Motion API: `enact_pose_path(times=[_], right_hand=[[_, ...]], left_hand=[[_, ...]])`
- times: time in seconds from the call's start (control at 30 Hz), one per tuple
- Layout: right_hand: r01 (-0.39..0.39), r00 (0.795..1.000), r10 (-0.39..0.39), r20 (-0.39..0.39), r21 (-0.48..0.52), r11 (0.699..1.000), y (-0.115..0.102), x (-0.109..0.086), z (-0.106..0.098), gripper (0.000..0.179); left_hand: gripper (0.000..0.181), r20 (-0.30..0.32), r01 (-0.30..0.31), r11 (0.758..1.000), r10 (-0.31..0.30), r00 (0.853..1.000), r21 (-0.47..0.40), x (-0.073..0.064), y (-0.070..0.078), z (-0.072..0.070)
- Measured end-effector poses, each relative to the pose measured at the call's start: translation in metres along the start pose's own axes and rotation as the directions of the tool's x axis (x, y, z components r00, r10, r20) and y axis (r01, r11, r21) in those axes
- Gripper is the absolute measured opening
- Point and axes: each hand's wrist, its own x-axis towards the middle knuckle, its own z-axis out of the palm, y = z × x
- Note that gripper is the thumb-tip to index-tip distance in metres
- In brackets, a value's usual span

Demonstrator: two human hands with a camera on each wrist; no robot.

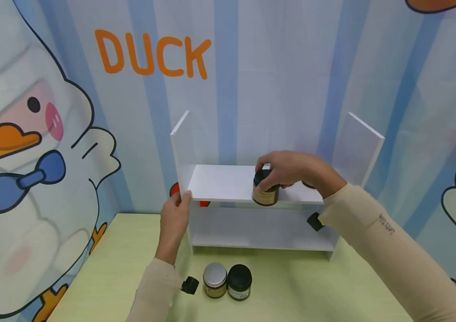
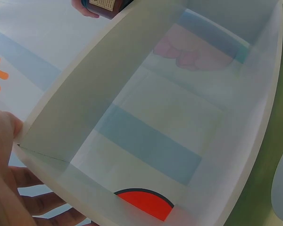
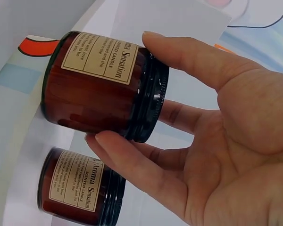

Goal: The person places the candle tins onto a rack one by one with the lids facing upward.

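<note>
My right hand (image 1: 292, 167) grips a brown glass scented candle jar (image 1: 266, 197) by its black lid, at the front edge of the white shelf's (image 1: 219, 183) upper board. The label reads "Scented Candle" in the right wrist view. Below it in that view, a second scented candle jar (image 3: 75, 183) stands on the board; the head view shows little of it behind my right hand. With thumb at the front edge and fingers on the outer face, my left hand (image 1: 174, 223) holds the shelf's left side panel (image 1: 181, 156).
Two more jars stand side by side on the pale green table (image 1: 131, 250) before the shelf: a silver-lidded jar (image 1: 215, 279) and a black-lidded jar (image 1: 240, 281). The right side panel (image 1: 356, 147) rises beside my right forearm. A printed duck curtain (image 1: 252, 80) hangs behind.
</note>
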Motion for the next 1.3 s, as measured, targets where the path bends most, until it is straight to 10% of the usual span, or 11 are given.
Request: enact_pose_path(times=[1.3], right_hand=[[0.030,1.000,-0.030,-0.006,-0.109,0.994,-0.007,0.011,-0.004,0.051]], left_hand=[[0.056,-0.013,-0.011,1.000,0.011,1.000,0.008,0.001,-0.001,0.001]])
